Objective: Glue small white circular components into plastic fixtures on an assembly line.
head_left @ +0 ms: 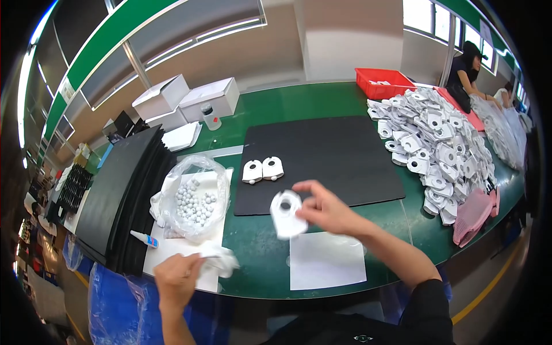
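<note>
My right hand (329, 211) pinches a white plastic part (283, 221) by its right edge. The part has a rounded top and a round hole, and is held above the near edge of the black mat (322, 155). My left hand (177, 279) is closed at the table's front edge, beside a crumpled white cloth (219, 261). A thin dark line shows at its fingertips; what it grips cannot be made out. Two similar white parts (263, 170) lie side by side on the mat, small white balls at their lower edges. A clear bag (215, 183) of white balls is at left.
A large pile of white parts (440, 144) covers the right side, with a red bin (379, 82) behind and pink mesh cloth (472, 215) in front. A glue bottle (145, 239), white sheet (328, 261), stacked black boards (118, 190) and white boxes (210, 98) stand around. Another person (468, 75) sits far right.
</note>
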The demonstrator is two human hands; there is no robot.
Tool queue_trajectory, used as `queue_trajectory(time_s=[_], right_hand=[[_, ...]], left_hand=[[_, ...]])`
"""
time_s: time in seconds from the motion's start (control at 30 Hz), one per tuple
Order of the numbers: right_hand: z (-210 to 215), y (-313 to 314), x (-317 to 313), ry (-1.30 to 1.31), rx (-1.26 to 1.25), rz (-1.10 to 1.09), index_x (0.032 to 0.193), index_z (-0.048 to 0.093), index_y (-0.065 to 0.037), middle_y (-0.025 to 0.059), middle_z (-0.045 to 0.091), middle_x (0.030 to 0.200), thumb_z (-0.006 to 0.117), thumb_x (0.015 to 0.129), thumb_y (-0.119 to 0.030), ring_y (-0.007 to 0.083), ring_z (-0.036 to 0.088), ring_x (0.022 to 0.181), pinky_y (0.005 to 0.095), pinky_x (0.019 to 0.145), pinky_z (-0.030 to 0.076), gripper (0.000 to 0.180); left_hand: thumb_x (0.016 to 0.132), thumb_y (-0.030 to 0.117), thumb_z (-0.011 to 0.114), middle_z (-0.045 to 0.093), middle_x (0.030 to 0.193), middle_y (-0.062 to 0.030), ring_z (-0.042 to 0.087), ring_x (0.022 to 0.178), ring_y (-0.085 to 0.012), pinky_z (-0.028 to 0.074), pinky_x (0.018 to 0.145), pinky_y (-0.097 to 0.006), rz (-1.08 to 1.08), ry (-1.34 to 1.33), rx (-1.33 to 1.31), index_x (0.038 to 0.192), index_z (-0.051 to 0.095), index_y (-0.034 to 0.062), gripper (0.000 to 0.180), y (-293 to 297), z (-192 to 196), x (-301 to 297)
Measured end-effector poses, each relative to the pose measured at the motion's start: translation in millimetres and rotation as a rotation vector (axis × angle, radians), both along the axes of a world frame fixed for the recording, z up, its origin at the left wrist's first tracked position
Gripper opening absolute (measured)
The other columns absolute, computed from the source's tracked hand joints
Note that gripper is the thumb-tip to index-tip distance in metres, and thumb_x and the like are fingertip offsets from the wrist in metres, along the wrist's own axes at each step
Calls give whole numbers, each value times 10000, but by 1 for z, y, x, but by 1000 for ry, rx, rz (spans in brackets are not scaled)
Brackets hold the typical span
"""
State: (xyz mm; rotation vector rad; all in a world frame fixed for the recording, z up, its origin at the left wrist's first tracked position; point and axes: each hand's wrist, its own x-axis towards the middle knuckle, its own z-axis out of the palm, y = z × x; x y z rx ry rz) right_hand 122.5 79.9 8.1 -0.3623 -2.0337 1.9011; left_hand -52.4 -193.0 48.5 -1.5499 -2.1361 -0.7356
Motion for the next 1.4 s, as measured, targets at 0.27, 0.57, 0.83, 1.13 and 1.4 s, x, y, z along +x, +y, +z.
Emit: queue_trajectory(time_s=[0.27,0.57,0.83,1.13,1.4], right_hand=[[-64,118,-58,-208,528,-625,1015,548,-10,133,635,803,606,770,-172,281,613,807,371,729,464,299],[-72,123,-81,-216,581,-666,898,654,-33,136,649,852,595,737,-197,283,619,835,355,765,478,237],[-42,87,84,-91,934,-571,1013,579,-61,102,568,984,611,772,-170,281,538,949,360,805,449,266],[-46,44,246,-860,1167,-1024,976,559,-17,119,544,920,628,741,-117,310,518,901,385,745,448,264],[-51,9,245,-521,985,-1057,755,524,-12,122,514,815,651,720,-109,296,515,795,372,675,427,163]], left_hand=[[674,20,660,577,642,-127,538,520,-264,397,487,-326,200,-172,-85,734,622,25,71,-27,-54,-49],[876,158,461,566,647,-207,565,616,-340,417,580,-364,298,-277,-1,830,607,-18,233,0,-69,-54],[879,113,477,394,614,12,322,438,-45,234,386,-179,-253,-1526,53,1041,474,4,195,48,-35,-2],[658,-93,421,439,802,-73,380,488,-95,249,380,-194,-703,-2184,-192,996,443,37,363,168,-45,55],[899,157,457,532,745,-72,374,479,-75,250,378,-192,-609,-2116,-269,996,469,55,141,193,-60,85]])
